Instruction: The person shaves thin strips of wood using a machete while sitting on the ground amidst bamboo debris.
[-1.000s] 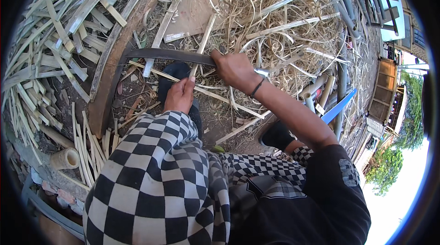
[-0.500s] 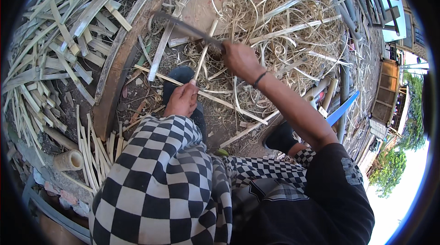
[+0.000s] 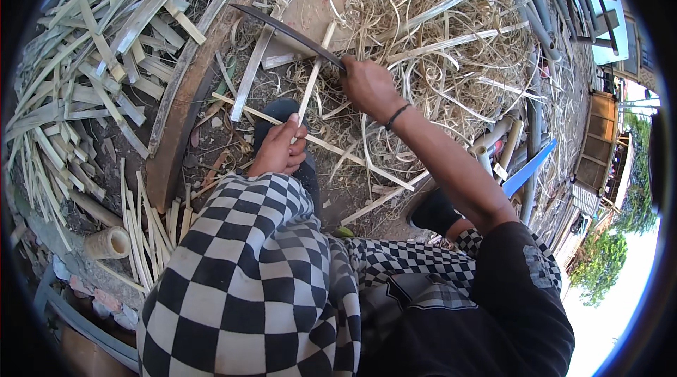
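Observation:
In my left hand (image 3: 281,146), low beside my checkered trouser knee, the near end of a pale bamboo strip (image 3: 311,88) is gripped. The strip points away from me. My right hand (image 3: 369,86), with a dark band at the wrist, is closed round the handle of a long dark-bladed knife (image 3: 285,31). The blade reaches to the upper left and crosses the strip near its far part. Whether the edge touches the strip I cannot tell. Another thin bamboo strip (image 3: 338,151) runs slantwise by my left hand, over my dark shoe.
Curly bamboo shavings (image 3: 444,45) cover the ground ahead. A wooden beam (image 3: 173,144) lies at left, beside a heap of split bamboo pieces (image 3: 84,88). A blue blade-shaped object (image 3: 529,167) and bamboo tubes (image 3: 486,148) lie at right. A short bamboo tube (image 3: 108,244) is at lower left.
The knife blade has swung slightly up and away, and now looks sharper. My left hand has turned a little, its fingers curling more round the strip.

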A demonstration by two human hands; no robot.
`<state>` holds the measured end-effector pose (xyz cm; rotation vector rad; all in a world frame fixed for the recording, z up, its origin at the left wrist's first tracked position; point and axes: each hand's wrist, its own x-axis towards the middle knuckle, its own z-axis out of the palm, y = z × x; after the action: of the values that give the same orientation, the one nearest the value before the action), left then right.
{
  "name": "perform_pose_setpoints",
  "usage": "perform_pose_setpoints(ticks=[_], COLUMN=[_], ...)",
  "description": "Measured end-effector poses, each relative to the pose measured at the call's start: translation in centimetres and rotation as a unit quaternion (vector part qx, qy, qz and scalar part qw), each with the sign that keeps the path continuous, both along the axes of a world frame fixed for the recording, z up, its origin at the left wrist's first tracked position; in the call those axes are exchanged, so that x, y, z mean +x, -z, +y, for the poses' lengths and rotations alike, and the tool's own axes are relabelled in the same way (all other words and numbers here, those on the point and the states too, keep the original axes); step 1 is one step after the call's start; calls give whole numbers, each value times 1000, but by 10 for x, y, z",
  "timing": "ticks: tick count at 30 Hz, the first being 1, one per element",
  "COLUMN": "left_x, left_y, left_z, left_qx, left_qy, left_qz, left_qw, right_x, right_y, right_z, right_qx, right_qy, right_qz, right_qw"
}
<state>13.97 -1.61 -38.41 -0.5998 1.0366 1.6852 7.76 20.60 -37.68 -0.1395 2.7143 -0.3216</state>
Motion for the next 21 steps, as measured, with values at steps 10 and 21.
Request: perform_pose_setpoints(ticks=[10, 21], left_x=[8, 10], left_y=[9, 8], left_z=[0, 5], left_qx=[-43, -47], left_qy=[-3, -11], left_qz=[11, 9], left_qw=[999, 999], right_x=[-7, 0], right_y=[2, 6], right_z=[-8, 10], right_qx=[5, 52], right_qy=[10, -52], right_qz=[-4, -31], right_qw=[1000, 997])
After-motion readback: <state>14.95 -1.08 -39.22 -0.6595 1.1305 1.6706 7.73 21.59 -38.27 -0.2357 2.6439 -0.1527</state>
